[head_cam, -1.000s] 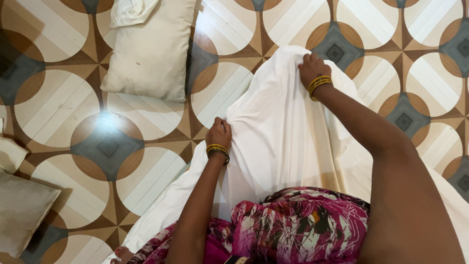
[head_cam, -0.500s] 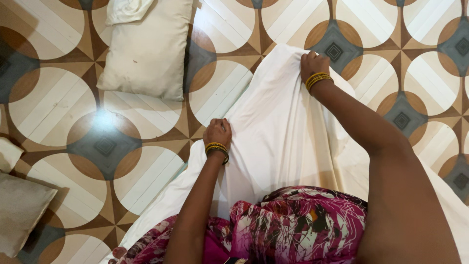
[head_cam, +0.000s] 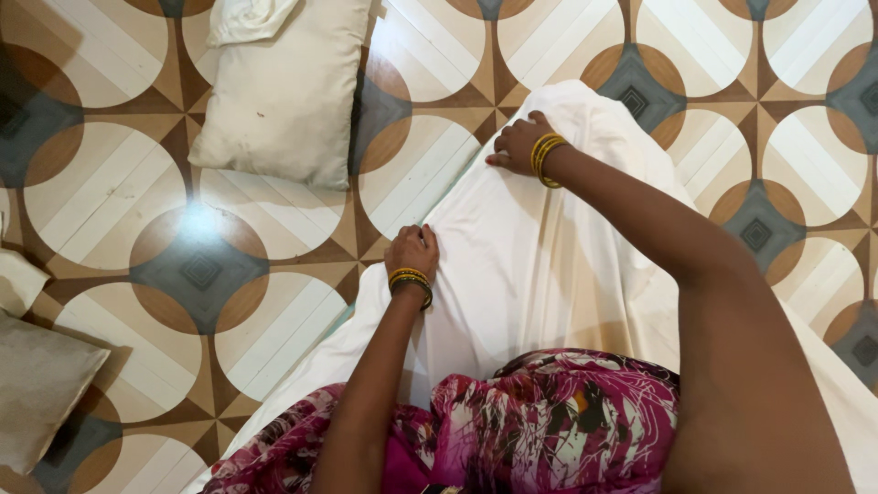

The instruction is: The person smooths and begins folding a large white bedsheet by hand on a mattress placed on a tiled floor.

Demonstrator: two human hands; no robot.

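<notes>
A large white cloth lies spread over the patterned floor in front of me. My left hand pinches the cloth's left edge near the middle, fingers closed on the fabric. My right hand reaches further out and grips the same left edge close to the far end of the cloth. Both wrists carry yellow bangles. My magenta patterned garment covers the near part of the cloth.
A cream pillow lies on the floor at the upper left, with a crumpled white cloth on its top end. A grey cushion and another pale one sit at the left edge. The tiled floor has circle patterns.
My right hand has slid left from the cloth's far top end to its left edge. The left hand has stayed in place on the edge.
</notes>
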